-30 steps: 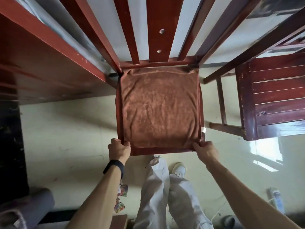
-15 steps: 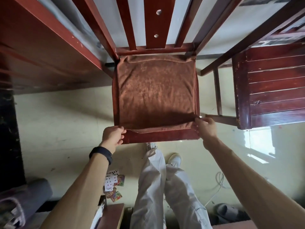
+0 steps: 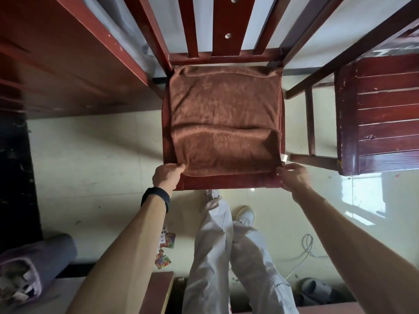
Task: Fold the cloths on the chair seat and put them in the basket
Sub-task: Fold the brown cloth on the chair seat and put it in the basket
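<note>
Pale tile floor, red wooden chair (image 3: 226, 181) in the middle. Brown cloth (image 3: 224, 105) lies spread over the seat, ridge across it. Left hand (image 3: 166, 176) and right hand (image 3: 293, 177) each pinch a near corner.

Cloth (image 3: 224, 105) lies on chair seat (image 3: 224, 182), covering all but the seat's front rim. Left hand (image 3: 166, 175) pinches the cloth at the seat's front-left corner; right hand (image 3: 292, 176) holds it at the front-right corner. Backrest slats (image 3: 224, 26) rise behind the seat. Second chair (image 3: 385, 114) stands right of the seat, a surface (image 3: 56, 64) left of it. On the floor (image 3: 90, 166) before the seat: playing cards (image 3: 166, 248) leftward, cable (image 3: 303, 252) rightward.
</note>
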Action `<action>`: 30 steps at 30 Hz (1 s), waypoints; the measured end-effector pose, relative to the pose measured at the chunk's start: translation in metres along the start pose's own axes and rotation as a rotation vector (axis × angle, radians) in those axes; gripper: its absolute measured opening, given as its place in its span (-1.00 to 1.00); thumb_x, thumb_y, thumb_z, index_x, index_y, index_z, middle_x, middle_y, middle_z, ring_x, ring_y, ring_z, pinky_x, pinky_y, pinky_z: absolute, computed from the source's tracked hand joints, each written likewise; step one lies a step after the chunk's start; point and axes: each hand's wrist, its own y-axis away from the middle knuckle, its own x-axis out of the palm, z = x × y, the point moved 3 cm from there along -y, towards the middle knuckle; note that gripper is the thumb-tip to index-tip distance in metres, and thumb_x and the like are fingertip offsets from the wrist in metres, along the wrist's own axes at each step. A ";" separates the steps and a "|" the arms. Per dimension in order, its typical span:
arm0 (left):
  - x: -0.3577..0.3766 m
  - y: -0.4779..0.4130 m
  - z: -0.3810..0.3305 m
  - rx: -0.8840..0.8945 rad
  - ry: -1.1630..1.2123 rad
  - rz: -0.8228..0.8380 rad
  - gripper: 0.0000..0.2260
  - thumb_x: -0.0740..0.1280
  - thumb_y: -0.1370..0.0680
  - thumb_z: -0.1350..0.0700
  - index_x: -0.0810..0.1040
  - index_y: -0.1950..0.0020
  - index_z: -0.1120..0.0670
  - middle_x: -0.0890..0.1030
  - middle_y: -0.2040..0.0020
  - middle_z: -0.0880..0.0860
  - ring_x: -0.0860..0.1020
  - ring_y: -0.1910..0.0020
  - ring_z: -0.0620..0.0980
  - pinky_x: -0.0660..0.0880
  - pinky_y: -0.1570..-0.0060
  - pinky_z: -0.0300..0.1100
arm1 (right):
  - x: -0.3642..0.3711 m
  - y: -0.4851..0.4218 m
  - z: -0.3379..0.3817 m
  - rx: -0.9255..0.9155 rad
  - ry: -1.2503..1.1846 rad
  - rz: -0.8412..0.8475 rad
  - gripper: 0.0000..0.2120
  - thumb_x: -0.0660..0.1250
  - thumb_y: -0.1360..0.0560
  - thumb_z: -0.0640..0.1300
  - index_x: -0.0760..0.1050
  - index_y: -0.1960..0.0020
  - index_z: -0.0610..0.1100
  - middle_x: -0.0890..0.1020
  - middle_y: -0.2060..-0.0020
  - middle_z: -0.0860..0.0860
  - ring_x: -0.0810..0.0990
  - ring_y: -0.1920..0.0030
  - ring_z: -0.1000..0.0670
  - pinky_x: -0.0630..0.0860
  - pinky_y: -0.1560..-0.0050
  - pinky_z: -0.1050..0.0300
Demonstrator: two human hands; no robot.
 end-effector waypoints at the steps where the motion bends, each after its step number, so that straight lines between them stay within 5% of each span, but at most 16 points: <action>1: 0.004 -0.001 0.001 -0.015 0.023 -0.004 -0.87 0.45 -0.50 -0.04 0.59 0.19 -0.04 0.69 0.07 0.06 0.65 0.04 0.12 0.63 -0.05 0.02 | 0.004 -0.005 -0.005 0.009 -0.025 -0.007 -0.81 0.44 -0.31 0.04 0.60 0.13 0.00 0.72 0.19 -0.06 0.72 0.17 -0.13 0.69 0.02 -0.11; 4: 0.015 -0.005 0.003 0.039 -0.030 -0.051 -0.88 0.47 -0.48 -0.06 0.63 0.05 -0.07 0.70 0.01 0.08 0.65 -0.03 0.13 0.62 -0.07 0.03 | 0.010 -0.005 0.001 -0.023 -0.037 -0.056 -0.90 0.46 -0.39 0.03 0.55 0.19 0.06 0.71 0.15 -0.04 0.70 0.12 -0.11 0.66 -0.02 -0.03; 8: 0.018 -0.003 0.001 0.045 -0.135 -0.151 -0.77 0.42 -0.54 -0.02 0.69 -0.10 0.07 0.70 -0.06 0.11 0.62 -0.09 0.17 0.55 -0.09 -0.07 | 0.014 -0.007 0.011 -0.061 0.015 -0.109 -0.82 0.44 -0.45 -0.01 0.65 -0.03 -0.03 0.70 0.08 -0.06 0.65 0.04 -0.10 0.53 0.07 0.12; 16: 0.020 -0.002 0.002 0.055 -0.138 -0.123 -0.87 0.42 -0.52 -0.02 0.65 0.03 0.02 0.70 0.02 0.07 0.64 -0.01 0.14 0.57 -0.05 -0.08 | 0.010 -0.010 0.013 -0.049 0.090 -0.100 -0.90 0.41 -0.47 -0.07 0.62 0.01 -0.01 0.63 0.16 -0.05 0.60 0.11 -0.08 0.52 0.07 0.14; 19: 0.011 -0.001 0.004 -0.013 0.029 -0.068 -0.93 0.44 -0.50 0.02 0.61 0.15 -0.04 0.69 0.17 0.05 0.66 0.10 0.10 0.62 -0.04 0.01 | 0.002 -0.011 0.009 -0.011 -0.048 -0.053 -0.86 0.42 -0.49 -0.11 0.61 -0.03 -0.10 0.64 0.21 -0.08 0.61 0.22 -0.07 0.54 0.17 0.11; 22: -0.013 0.017 -0.005 -0.119 0.315 -0.027 -0.93 0.45 -0.53 0.17 0.63 0.00 0.10 0.61 0.25 0.02 0.58 0.29 -0.07 0.58 0.19 -0.20 | -0.023 0.001 0.014 0.054 -0.354 0.052 -0.90 0.40 -0.52 -0.31 0.60 0.00 -0.33 0.61 0.32 -0.13 0.60 0.42 0.00 0.61 0.23 0.10; 25: -0.046 0.052 -0.024 -0.164 0.456 0.084 -0.92 0.45 -0.51 0.23 0.63 0.01 0.14 0.57 0.24 0.03 0.54 0.28 -0.08 0.56 0.14 -0.22 | -0.061 0.039 0.032 0.128 -0.607 0.153 -0.94 0.42 -0.50 -0.37 0.56 0.13 -0.29 0.61 0.30 -0.15 0.63 0.34 0.01 0.67 0.25 0.20; 30: -0.105 0.135 -0.075 -0.116 0.578 0.167 -0.85 0.42 -0.51 0.31 0.54 0.03 0.10 0.63 0.12 0.10 0.64 0.18 0.03 0.60 0.09 -0.09 | -0.133 0.110 0.068 0.022 -0.693 0.225 -0.90 0.47 -0.46 -0.36 0.61 0.03 -0.31 0.63 0.21 -0.15 0.66 0.34 0.06 0.65 0.27 0.26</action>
